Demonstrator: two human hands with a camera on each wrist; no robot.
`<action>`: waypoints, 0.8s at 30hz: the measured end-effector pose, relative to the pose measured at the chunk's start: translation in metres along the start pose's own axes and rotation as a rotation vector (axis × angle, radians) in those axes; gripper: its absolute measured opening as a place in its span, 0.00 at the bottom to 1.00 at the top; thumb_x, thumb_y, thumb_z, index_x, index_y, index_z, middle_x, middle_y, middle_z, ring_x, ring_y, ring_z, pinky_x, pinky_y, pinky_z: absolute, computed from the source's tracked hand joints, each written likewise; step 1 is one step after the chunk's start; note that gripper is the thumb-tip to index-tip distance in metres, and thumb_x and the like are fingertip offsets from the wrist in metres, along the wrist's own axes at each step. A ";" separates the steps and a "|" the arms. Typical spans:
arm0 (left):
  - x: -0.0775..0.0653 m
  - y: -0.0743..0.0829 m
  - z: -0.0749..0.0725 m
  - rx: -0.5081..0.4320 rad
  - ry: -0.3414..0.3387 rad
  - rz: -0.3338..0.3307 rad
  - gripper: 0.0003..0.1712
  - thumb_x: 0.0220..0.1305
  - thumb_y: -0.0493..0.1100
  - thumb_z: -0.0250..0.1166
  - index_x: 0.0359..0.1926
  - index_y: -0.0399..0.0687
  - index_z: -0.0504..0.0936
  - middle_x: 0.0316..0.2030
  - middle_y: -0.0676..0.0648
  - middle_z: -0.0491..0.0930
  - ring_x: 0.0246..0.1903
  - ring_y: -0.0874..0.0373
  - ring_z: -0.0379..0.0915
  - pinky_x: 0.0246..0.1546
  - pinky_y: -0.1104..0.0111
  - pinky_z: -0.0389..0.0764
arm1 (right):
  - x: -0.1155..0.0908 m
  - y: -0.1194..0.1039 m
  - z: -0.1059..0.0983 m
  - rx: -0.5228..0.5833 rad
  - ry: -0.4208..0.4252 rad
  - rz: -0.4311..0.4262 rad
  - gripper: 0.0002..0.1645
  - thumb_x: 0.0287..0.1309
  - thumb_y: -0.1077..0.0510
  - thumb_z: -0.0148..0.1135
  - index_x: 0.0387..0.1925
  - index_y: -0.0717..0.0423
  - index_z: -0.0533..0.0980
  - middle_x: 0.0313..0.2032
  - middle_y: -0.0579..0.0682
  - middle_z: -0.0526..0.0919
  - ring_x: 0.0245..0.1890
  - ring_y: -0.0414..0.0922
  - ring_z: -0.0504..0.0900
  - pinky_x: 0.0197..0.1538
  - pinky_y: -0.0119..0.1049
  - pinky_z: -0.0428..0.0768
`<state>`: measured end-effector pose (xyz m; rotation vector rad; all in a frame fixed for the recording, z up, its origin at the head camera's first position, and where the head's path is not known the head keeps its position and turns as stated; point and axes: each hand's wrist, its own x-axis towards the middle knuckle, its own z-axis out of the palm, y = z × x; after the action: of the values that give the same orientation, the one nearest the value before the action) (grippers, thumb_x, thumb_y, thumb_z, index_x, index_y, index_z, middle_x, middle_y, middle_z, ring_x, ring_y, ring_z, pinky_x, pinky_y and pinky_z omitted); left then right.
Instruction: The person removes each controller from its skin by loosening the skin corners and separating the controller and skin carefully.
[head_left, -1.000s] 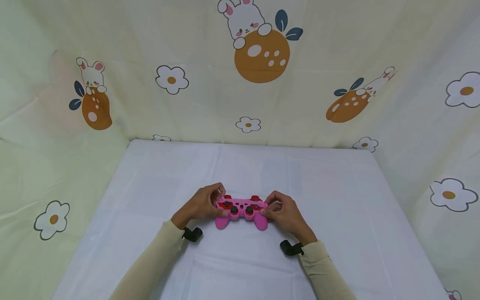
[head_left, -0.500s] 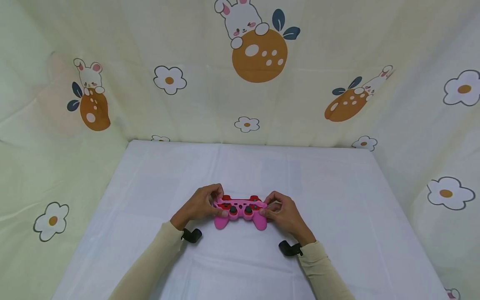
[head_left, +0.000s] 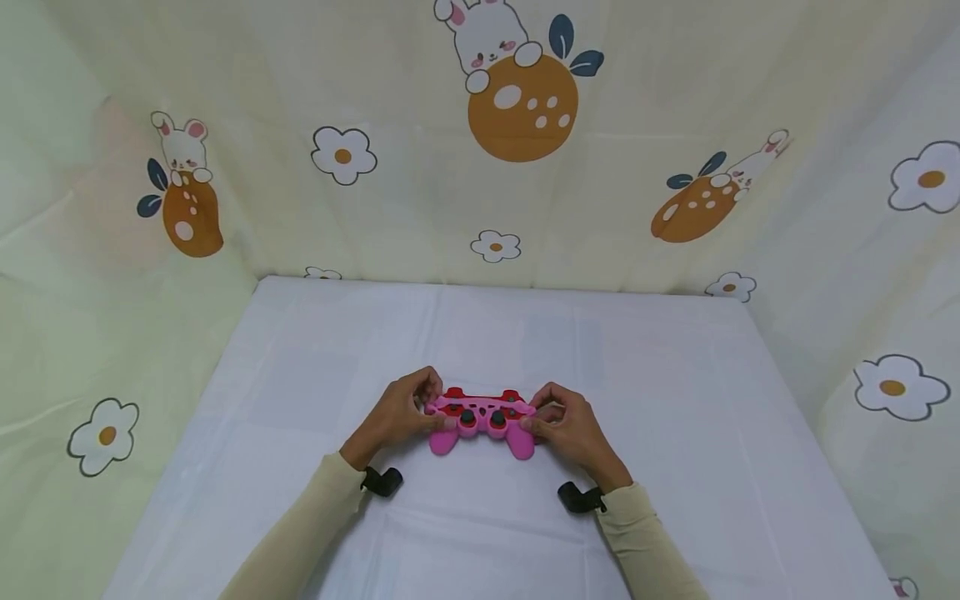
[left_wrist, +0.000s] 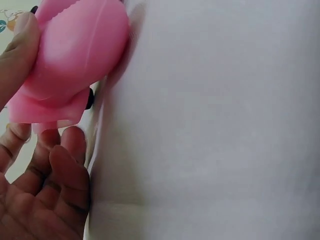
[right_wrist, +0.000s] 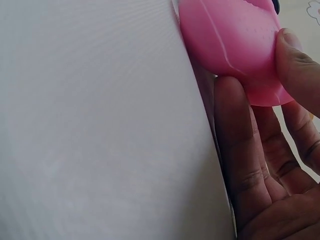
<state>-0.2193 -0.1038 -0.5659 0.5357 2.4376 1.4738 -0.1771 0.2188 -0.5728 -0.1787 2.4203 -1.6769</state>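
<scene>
A red game controller with dark thumbsticks (head_left: 511,395) sits in a pink silicone cover (head_left: 521,442) near the middle of the table. Along its far edge a strip of red body shows beyond the cover's pink band. My left hand (head_left: 401,410) pinches the left side, its thumb on top near the left grip. On the opposite side my right hand (head_left: 572,427) pinches the cover between thumb and curled fingers. The left wrist view shows the smooth pink grip (left_wrist: 85,45) beneath my thumb (left_wrist: 20,57). Another pink grip (right_wrist: 230,40) fills the top of the right wrist view, close over the cloth.
White cloth covers the table (head_left: 660,375). Cream fabric walls (head_left: 405,92) printed with rabbits, oranges and flowers rise at the back and both sides. A black wrist camera (head_left: 383,482) is strapped to the left wrist, another black camera (head_left: 581,498) to the right.
The cover's far edge has slipped toward me, baring a red strip along the controller's top. My left fingers have shifted slightly left; the right hand has hardly moved.
</scene>
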 end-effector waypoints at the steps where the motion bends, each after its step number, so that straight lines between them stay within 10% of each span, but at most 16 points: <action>1: 0.000 0.000 0.000 0.006 0.002 -0.001 0.26 0.52 0.48 0.85 0.43 0.54 0.76 0.36 0.49 0.76 0.39 0.55 0.72 0.41 0.69 0.73 | 0.000 0.001 0.000 0.001 0.001 0.003 0.20 0.60 0.57 0.79 0.45 0.60 0.76 0.38 0.59 0.91 0.34 0.41 0.90 0.45 0.31 0.84; 24: -0.009 -0.003 0.008 0.015 0.147 0.060 0.22 0.51 0.51 0.86 0.31 0.53 0.78 0.28 0.51 0.78 0.34 0.54 0.75 0.36 0.69 0.75 | 0.004 0.003 -0.001 -0.023 0.018 -0.030 0.14 0.59 0.58 0.79 0.41 0.53 0.80 0.29 0.53 0.87 0.31 0.42 0.85 0.44 0.32 0.76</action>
<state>-0.2087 -0.1023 -0.5717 0.5250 2.5675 1.5714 -0.1810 0.2202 -0.5753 -0.2055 2.4624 -1.6706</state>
